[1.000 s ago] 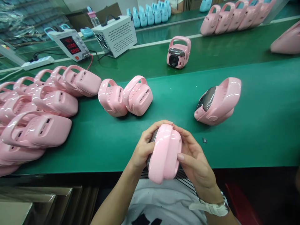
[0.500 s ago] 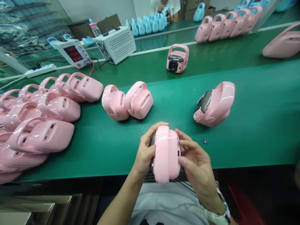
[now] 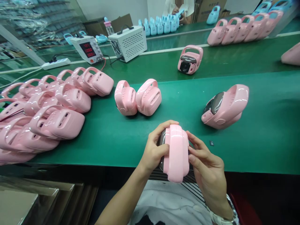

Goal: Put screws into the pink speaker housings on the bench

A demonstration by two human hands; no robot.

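Note:
A pink handled device [image 3: 176, 153] with a dark glossy front is held over the near edge of the green table. My left hand [image 3: 156, 148] is closed round its dark front side, thumb on the pink casing. At the opposite side, the thumb and fingers of my right hand [image 3: 206, 165] are pinched together against the casing; whatever is between them is hidden. A small black memory card [image 3: 211, 143] lies on the table beyond my right hand. Another pink device [image 3: 226, 106] stands tilted to the right, and two more pink devices [image 3: 148, 97] stand touching ahead of me.
Several pink devices [image 3: 67, 123] crowd the left of the table [image 3: 105, 147]. Behind are a power supply with red digits [image 3: 87, 50], a white vented box [image 3: 131, 42] and a pink device with a round lens [image 3: 189, 61]. A person [image 3: 180, 11] sits across, near several blue devices [image 3: 160, 26].
The view has shifted, so most things sit farther right. The held device has turned slightly, its slotted side now facing away from view. My right thumb and fingers have drawn closer together.

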